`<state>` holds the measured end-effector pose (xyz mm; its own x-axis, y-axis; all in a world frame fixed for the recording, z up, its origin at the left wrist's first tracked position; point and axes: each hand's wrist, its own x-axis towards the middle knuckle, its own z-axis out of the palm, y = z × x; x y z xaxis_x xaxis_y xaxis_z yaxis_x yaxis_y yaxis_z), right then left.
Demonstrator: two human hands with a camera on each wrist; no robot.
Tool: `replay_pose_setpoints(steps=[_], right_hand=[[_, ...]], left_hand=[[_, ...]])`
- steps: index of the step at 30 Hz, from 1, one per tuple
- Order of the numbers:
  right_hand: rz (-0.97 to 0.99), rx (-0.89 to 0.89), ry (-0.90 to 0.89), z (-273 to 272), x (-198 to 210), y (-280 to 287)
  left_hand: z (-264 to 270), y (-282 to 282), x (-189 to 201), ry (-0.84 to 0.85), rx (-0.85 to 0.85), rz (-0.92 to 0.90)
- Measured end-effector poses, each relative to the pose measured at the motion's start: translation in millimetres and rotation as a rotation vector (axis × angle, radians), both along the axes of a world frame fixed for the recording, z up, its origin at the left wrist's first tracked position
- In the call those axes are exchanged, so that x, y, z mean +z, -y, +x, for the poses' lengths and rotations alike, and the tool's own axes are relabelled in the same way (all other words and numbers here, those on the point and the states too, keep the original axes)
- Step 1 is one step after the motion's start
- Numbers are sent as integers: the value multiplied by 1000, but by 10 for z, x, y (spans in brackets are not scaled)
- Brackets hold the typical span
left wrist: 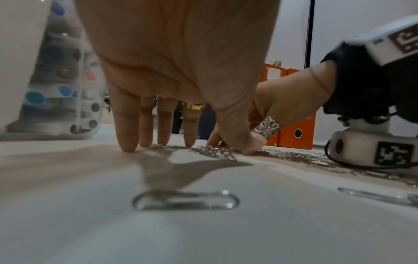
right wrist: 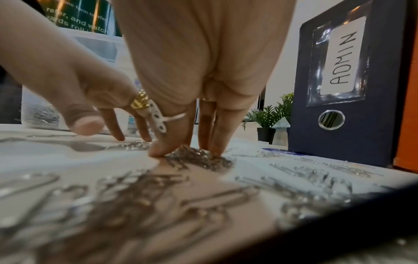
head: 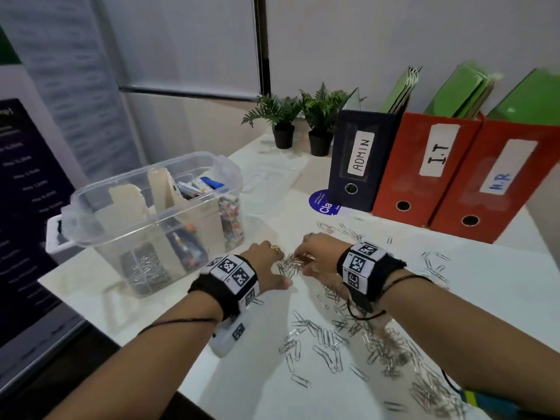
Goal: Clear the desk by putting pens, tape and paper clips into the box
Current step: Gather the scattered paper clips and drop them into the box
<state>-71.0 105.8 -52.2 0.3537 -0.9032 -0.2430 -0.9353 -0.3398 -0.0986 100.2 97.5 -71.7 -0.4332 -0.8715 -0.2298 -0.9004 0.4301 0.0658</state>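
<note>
We see left hand [head: 266,262] and right hand [head: 315,253] meeting over small heap of paper clips [head: 291,263] on white desk [head: 242,374], fingers straight, tips down, raking clips together; nothing gripped. More clips scattered near and right. Clear box [head: 151,213] stands left, pens and clips inside.
</note>
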Motion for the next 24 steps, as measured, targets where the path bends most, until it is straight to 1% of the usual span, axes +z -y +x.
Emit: replay_pose_setpoints(steps=[4, 7, 10, 12, 16, 21, 24], right_hand=[[-88, 1, -3, 65, 16, -76], [-101, -26, -2, 69, 29, -88], [-109, -37, -61, 83, 30, -63], [-125, -32, -120, 93, 12, -48], [-110, -58, -151, 101, -33, -28], [-99, -105, -134, 77, -15, -28], [-119, -104, -111, 62, -9, -43]], left_hand=[[-113, -79, 48, -26, 47, -83], [-200, -69, 65, -76, 61, -56], [-293, -71, 90, 23, 34, -34], [-326, -44, 92, 56, 17, -38], [-340, 18, 98, -12, -12, 8], [-347, 21, 103, -33, -17, 25], [-344, 8, 94, -65, 5, 36]])
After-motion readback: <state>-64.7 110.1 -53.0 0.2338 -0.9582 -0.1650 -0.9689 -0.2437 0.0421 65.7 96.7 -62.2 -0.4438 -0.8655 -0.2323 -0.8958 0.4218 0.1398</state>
